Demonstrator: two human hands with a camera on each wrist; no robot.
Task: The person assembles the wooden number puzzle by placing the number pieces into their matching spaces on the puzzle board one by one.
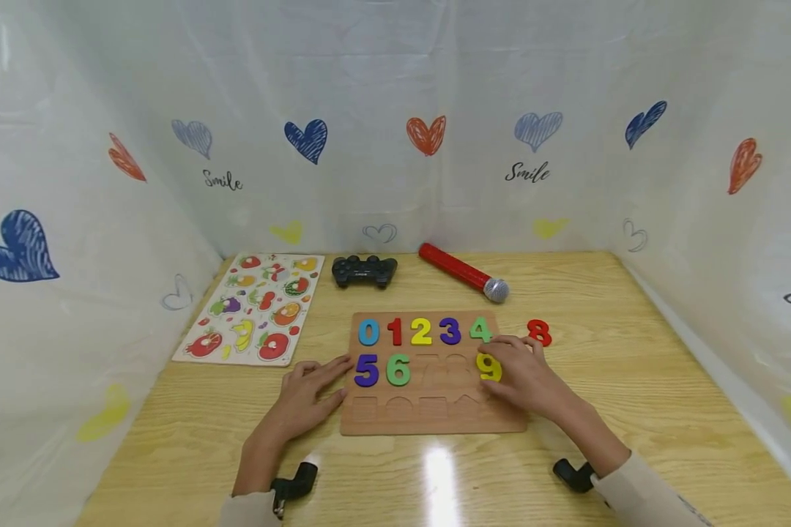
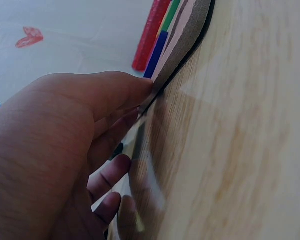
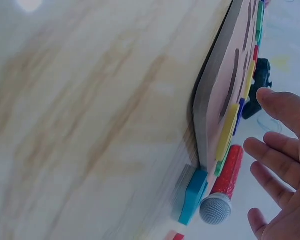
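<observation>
A wooden number board (image 1: 435,421) lies on the table with 0 to 6 set in its upper two rows. At its left edge my left hand (image 1: 306,399) rests, fingertips by the purple number 5 (image 1: 366,371). In the left wrist view, that hand's thumb and forefinger touch the board's edge (image 2: 182,50). Over the board's right end is my right hand (image 1: 524,373), fingers spread and apart from the yellow number 9 (image 1: 488,367). A blue piece (image 3: 194,197) sits beside the board's edge in the right wrist view; the right hand hides it from the head view.
Just right of the board lies a red number 8 (image 1: 539,332). Behind are a black game controller (image 1: 365,271) and a red microphone (image 1: 458,268). A fruit puzzle board (image 1: 250,311) lies at the back left. Printed curtains (image 1: 382,73) surround the table.
</observation>
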